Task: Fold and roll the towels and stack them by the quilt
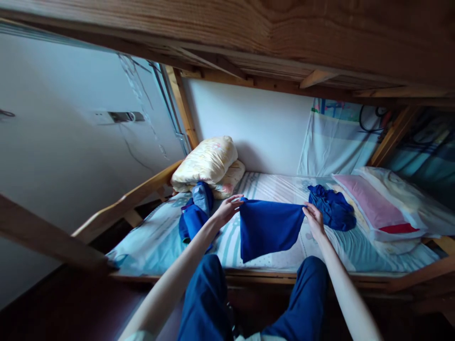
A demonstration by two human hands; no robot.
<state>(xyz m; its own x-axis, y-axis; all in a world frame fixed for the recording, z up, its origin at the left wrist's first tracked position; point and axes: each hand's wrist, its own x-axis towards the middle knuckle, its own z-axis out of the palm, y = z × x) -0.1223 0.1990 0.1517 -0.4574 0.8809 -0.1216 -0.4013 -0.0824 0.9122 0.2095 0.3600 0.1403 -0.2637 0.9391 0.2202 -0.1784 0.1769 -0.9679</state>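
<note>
A blue cloth (272, 229), perhaps a folded garment, hangs stretched between my two hands above the front part of the bed. My left hand (228, 210) pinches its upper left corner, and my right hand (313, 219) grips the upper right one. The lower edge hangs loose and slants. To the left, a pile of blue clothes (195, 219) with a grey piece on top lies on the mattress. A crumpled blue garment (332, 208) rests to the right of my right hand.
The lower bunk's mattress (142, 253) has a patterned sheet. A folded cream quilt (206, 161) sits at the back left, and a pink pillow (373, 201) at the right. Low overhead runs the upper bunk's wooden beam (227, 28). My knees (206, 293) are against the front edge.
</note>
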